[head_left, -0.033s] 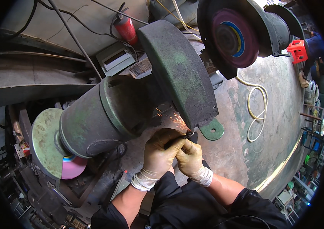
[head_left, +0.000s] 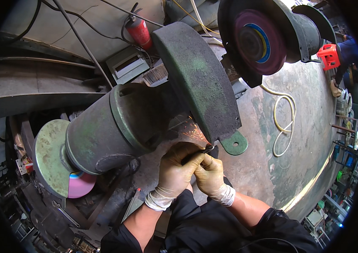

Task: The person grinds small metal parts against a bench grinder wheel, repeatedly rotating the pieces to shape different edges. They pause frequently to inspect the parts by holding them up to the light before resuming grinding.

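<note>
A small dark metal workpiece point(head_left: 199, 154) is pinched between both gloved hands, left hand point(head_left: 178, 170) and right hand point(head_left: 209, 173) closed on it, its tip under the green wheel guard point(head_left: 196, 80). Sparks point(head_left: 189, 131) fly just above the grip, as they did a moment earlier: grinding continues. Bench grinder motor point(head_left: 111, 126) sits left.

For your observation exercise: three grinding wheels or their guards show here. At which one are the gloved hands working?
The middle one, under the long green guard: both gloved hands press a small dark piece there, and sparks fly. The two pink wheels stand untouched.
</note>
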A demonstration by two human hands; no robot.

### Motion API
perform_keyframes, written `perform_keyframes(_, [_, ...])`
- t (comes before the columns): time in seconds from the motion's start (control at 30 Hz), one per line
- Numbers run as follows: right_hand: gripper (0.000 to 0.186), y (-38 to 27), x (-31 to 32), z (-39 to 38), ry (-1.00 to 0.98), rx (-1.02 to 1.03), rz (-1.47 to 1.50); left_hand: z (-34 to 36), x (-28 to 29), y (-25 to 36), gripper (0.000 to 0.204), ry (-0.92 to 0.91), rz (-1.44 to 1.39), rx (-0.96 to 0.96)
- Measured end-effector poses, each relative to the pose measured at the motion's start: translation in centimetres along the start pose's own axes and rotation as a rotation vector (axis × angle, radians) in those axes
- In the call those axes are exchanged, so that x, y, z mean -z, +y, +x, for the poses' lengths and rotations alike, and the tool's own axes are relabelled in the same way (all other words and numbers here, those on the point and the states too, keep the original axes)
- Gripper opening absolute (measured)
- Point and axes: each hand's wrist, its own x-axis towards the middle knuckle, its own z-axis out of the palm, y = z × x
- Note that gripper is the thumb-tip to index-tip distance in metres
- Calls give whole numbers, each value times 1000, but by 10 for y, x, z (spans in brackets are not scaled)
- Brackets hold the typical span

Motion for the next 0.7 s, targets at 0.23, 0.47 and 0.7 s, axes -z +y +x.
perform_keyframes(0.23, [10,-7,-1,-1,31,-110,-58,0,-2,1,7,14,-34,63])
perform_keyframes(0.47, [16,-11,-4,-4,50,-125,-81,-1,2,-1,8,-24,-1,105])
perform_keyframes(0.7, [18,-8,-2,-9,77,-221,-58,0,0,3,6,-7,26,89])
